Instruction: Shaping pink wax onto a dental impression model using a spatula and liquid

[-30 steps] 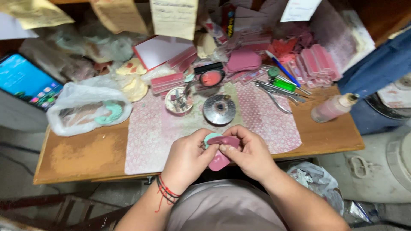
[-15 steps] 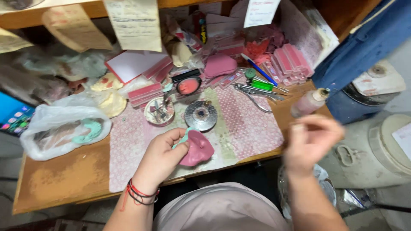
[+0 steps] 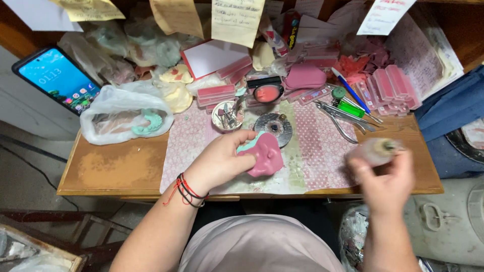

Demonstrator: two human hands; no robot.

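Observation:
My left hand (image 3: 220,161) holds a pink wax piece on a teal dental cast (image 3: 262,152) just above the patterned mat (image 3: 312,146). A red and black string bracelet sits on that wrist. My right hand (image 3: 387,180), blurred by motion, grips a small pale pink bottle (image 3: 375,149) near the desk's right front corner. A round metal disc (image 3: 273,128) lies on the mat just beyond the cast. A small dish of burs (image 3: 227,115) stands to its left.
Stacks of pink wax sheets (image 3: 390,85), metal pliers (image 3: 343,118), a green-capped item (image 3: 348,106) and a red round tin (image 3: 267,92) crowd the back. A plastic bag with a teal cast (image 3: 126,118) lies at left. A phone (image 3: 55,78) leans at far left.
My right hand left the pink piece, reached to the right and picked up the small bottle. My left hand keeps the cast alone, slightly lower on the mat.

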